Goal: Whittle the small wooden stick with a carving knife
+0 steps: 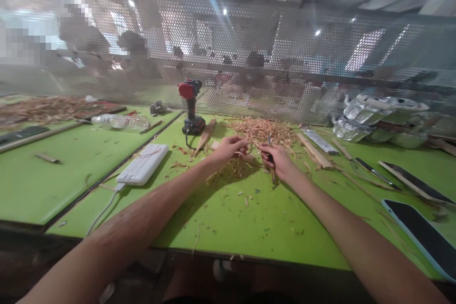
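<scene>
Over the green table (221, 228), my left hand (231, 148) has its fingers closed near a thin pale strip; what sits between the fingertips is too small to make out. My right hand (277, 160) is wrapped round a slim dark knife-like tool (272, 175), which points up and down between thumb and fingers. The two hands are a small gap apart. A heap of thin wood shavings (265, 132) lies just behind them, and more curled shavings (228, 171) lie below my left hand.
Behind my left hand stand a red and black drill (191, 107) and a pointed wood piece (206, 135). A white power bank (143, 165) lies left. Wood strips (315, 150), a phone (420, 235) and foil-wrapped items (374, 116) are right. A perforated screen (228, 57) borders the back.
</scene>
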`<state>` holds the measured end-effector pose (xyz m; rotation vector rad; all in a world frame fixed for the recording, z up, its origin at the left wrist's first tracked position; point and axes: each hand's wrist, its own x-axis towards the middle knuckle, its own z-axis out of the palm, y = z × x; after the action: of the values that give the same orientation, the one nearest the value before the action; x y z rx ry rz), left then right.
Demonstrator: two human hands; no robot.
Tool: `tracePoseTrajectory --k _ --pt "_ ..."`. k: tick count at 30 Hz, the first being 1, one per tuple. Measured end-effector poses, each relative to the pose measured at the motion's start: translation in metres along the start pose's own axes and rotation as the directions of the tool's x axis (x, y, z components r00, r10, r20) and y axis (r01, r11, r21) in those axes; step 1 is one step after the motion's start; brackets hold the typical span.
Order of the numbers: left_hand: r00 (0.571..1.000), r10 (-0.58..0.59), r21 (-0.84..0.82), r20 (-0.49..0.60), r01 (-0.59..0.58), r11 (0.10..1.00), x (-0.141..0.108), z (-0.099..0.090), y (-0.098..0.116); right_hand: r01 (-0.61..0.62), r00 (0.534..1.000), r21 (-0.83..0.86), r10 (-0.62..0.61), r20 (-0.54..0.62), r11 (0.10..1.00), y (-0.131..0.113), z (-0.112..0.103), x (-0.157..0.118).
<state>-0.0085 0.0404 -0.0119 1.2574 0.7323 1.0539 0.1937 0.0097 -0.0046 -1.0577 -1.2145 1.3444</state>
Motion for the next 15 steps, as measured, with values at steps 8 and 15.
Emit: tracePoseTrajectory --k 8,15 --pt "0.987 0.046 -0.131 0.156 -0.026 0.991 -0.007 0.001 0.009 -0.030 0.989 -0.069 0.039 0.139 0.997 -0.007 0.001 -0.007" --pt "0.991 0.096 -0.176 0.097 -0.078 0.981 -0.007 -0.001 0.013 -0.045 0.979 -0.013 0.046 0.199 0.999 -0.005 0.000 -0.007"
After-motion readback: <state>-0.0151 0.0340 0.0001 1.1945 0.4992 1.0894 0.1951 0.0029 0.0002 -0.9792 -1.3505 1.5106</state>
